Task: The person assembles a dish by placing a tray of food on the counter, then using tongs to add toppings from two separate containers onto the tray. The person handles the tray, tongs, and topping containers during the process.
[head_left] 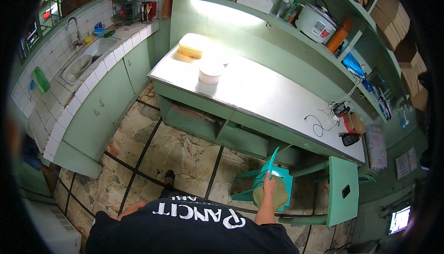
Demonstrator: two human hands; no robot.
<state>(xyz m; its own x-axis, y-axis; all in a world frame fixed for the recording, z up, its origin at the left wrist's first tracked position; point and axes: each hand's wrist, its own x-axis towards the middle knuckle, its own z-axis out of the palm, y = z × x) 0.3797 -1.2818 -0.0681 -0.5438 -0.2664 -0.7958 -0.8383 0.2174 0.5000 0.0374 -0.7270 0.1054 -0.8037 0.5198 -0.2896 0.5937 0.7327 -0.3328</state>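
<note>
Turquoise plastic seat (285, 175), 1 item: stands on the stone-patterned floor (189, 161) to your right, near the open lower compartments of the bench (273, 94), its visible legs reaching out to the left.

Round olive pad (280, 196), 1 item: lies over the seat, partly behind your right hand.

Turquoise upright piece (273, 159), 1 item: thin and edge-on; you cannot tell whether it belongs to the seat.

Right hand (269, 186): yours, bare, grip closed around the lower part of the upright piece, in front of the pad.

Left arm (128, 211): yours, a short stretch beside your black shirt (185, 231); you cannot tell the state of its grip.

Green wooden chair (336, 208), 1 item: just right of the seat, with 1 black phone (346, 190) on its flat panel.

On the bench, well apart from your hands: 1 white tub (209, 76); 1 yellow container (190, 49), up and left of the tub; 1 black cable (317, 127), loosely curled toward the right end.
</note>
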